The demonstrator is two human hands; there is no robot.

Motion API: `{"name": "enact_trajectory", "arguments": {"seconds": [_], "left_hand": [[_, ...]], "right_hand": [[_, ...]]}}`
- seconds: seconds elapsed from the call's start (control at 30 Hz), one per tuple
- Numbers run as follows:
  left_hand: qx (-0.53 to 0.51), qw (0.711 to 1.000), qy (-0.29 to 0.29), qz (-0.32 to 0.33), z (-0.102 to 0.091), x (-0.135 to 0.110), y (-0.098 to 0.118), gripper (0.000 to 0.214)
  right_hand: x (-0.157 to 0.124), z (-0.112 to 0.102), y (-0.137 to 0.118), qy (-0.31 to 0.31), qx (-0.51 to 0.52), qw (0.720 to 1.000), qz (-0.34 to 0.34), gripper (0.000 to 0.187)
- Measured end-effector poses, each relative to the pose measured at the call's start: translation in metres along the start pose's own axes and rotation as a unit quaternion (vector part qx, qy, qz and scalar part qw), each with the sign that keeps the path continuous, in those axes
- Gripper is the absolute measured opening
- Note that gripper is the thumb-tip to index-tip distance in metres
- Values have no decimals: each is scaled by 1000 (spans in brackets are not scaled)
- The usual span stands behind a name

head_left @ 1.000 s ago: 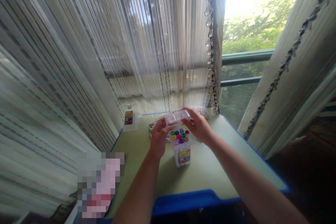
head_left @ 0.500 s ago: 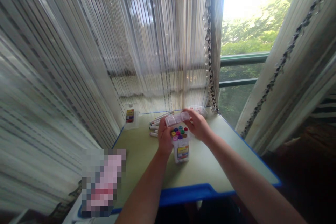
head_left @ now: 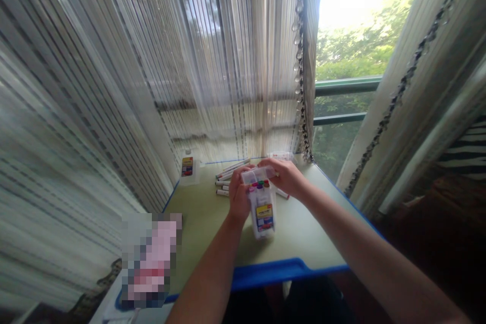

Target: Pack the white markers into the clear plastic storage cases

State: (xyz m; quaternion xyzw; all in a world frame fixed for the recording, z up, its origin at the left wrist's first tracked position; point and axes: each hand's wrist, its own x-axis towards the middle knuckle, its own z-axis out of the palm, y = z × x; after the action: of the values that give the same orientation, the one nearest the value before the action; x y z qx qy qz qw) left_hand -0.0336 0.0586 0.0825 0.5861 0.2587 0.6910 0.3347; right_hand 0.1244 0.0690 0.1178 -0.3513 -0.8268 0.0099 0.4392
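Note:
A clear plastic marker case (head_left: 265, 220) with a yellow and blue label stands on the table, filled with markers whose coloured caps (head_left: 260, 185) show at its top. Over the caps tilts a see-through plastic lid (head_left: 258, 176), covering the rear ones. My left hand (head_left: 240, 196) is closed around the lid's left end, its thumb close beside the case's upper edge. At the other end, my right hand (head_left: 285, 176) grips the lid from behind, with its fingertips partly hidden.
Several loose white markers (head_left: 224, 183) lie left of my hands, and another marker (head_left: 283, 193) lies to the right. A second labelled clear case (head_left: 189, 169) is at the far left corner. The table (head_left: 319, 233) has a blue rim; curtains (head_left: 228, 61) hang behind it.
The lid has come down and toward me over the case, hiding caps that showed before. Both hands moved with it. The view has shifted slightly.

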Motion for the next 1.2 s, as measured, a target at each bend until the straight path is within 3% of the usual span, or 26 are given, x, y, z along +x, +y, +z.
{"name": "enact_trajectory", "arguments": {"seconds": [0.17,0.33,0.5,0.6,0.67,0.73,0.8,0.97,1.2], "left_hand": [[43,998,-11,51,-5,-5,-10,28],[91,992,-31,84,-7,-12,-14,49],[67,990,-83,92,-3,-23,-15,89],[38,990,-125,58,1,-33,-15,109],[42,989,-141,9,2,-39,-14,101],[74,986,-145,-33,3,-42,-11,79],[112,982,-141,-48,2,-44,-6,64],[182,971,-157,-17,-2,-47,13,67],[170,969,-182,-9,3,-67,41,74]], "right_hand": [[-4,-3,-8,3,44,999,25,35],[-12,-11,-19,8,45,998,39,34],[-29,-4,-21,85,44,995,29,40],[-37,2,-19,133,42,990,30,43],[-39,2,-19,143,37,988,45,44],[-38,-1,-21,144,37,986,76,43],[-36,-7,-23,133,50,984,104,39],[-36,-29,-34,89,97,986,106,35],[-51,-48,-58,97,41,991,82,29]]}}
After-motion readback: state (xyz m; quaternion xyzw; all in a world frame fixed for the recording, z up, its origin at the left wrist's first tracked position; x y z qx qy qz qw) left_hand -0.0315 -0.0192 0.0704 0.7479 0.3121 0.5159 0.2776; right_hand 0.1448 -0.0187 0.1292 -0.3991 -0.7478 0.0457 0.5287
